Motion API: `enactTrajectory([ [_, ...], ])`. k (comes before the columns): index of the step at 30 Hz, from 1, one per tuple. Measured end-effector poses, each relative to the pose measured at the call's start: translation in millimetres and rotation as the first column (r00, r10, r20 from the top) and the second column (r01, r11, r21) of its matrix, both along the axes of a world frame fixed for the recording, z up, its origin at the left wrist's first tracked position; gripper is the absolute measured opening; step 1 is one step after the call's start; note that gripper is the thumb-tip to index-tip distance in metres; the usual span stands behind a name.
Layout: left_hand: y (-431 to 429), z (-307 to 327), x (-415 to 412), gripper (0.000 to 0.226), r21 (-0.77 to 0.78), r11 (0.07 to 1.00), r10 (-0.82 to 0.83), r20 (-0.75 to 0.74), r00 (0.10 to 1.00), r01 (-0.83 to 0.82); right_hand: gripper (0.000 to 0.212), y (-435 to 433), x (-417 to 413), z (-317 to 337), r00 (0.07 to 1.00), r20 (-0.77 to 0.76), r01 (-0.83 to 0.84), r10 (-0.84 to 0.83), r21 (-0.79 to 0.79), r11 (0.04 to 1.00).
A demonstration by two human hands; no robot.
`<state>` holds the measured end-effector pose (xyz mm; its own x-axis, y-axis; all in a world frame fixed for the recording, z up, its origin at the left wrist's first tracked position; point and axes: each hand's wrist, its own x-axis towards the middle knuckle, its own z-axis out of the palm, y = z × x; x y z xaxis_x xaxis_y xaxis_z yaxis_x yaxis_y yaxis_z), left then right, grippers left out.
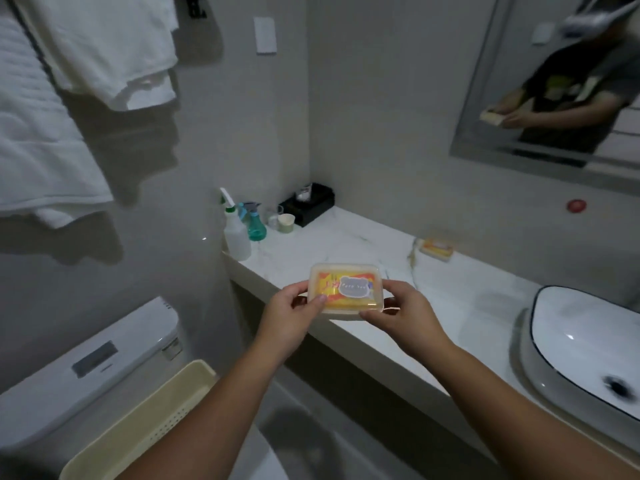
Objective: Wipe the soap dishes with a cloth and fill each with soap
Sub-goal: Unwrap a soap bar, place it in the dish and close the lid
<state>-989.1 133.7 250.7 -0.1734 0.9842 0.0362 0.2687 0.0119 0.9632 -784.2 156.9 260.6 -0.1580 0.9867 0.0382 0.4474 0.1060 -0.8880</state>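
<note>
Step in hand, as I read it: a filled soap dish (346, 292) is being carried to the counter (346, 244). The dish is translucent plastic with a wrapped bar of soap (348, 287) inside, orange and yellow wrapper with a grey label. No cloth is visible in either hand, so I judge the wiping of this one done.

Left hand (291, 311): closed on the left end of the dish, thumb over the near rim, fingers underneath. Right hand (403, 311): closed on the right end, thumb at the rim, fingers below. Both hold the same dish, roughly level, above the front edge of the counter; I cannot tell whether its base touches the stone.

A second soap dish (437, 249) with soap already sits far back on the counter near the wall, well apart from the hands. Sink (540, 341) to the right, spray bottles (239, 233) at the left end.

Next move, in my judgement: set the dish flat on bare counter, away from the edge, and release both ends evenly so it does not tip.
</note>
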Motion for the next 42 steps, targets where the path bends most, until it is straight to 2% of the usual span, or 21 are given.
enactTrajectory([
  [3, 21, 4, 34, 0.032, -0.016, 0.993, -0.12, -0.004, 0.993, 0.12, 0.036, 5, 36, 2, 0.996, 0.003, 0.088, -0.088, 0.019, 0.996],
  [7, 49, -2, 80, 0.063, -0.049, 0.975, -0.218, -0.047, 0.975, 0.216, 0.036, 17, 87, -2, 0.986, -0.004, 0.169, -0.169, 0.031, 0.985],
  [11, 77, -8, 135, 0.052, -0.043, 0.965, -0.263, -0.111, 0.958, 0.259, 0.04, 30, 141, -8, 0.975, -0.001, 0.221, -0.221, 0.044, 0.974],
  [21, 140, -39, 227, 0.05, -0.087, 0.949, -0.314, -0.14, 0.939, 0.305, 0.04, 77, 228, -37, 0.958, 0.071, 0.28, -0.278, -0.025, 0.96],
  [27, 188, -64, 243, 0.051, -0.111, 0.932, -0.358, -0.126, 0.925, 0.345, 0.042, 114, 243, -56, 0.95, 0.042, 0.311, -0.309, -0.085, 0.947],
  [35, 293, -101, 239, 0.051, -0.174, 0.877, -0.464, -0.067, 0.883, 0.447, 0.043, 201, 229, -87, 0.906, 0.089, 0.423, -0.414, -0.127, 0.897],
  [39, 359, -118, 222, 0.049, -0.231, 0.838, -0.518, -0.048, 0.854, 0.495, 0.039, 259, 206, -109, 0.883, 0.102, 0.469, -0.458, -0.158, 0.869],
  [42, 409, -130, 208, 0.049, -0.268, 0.817, -0.541, -0.048, 0.84, 0.511, 0.027, 311, 189, -130, 0.882, 0.097, 0.471, -0.461, -0.191, 0.861],
])
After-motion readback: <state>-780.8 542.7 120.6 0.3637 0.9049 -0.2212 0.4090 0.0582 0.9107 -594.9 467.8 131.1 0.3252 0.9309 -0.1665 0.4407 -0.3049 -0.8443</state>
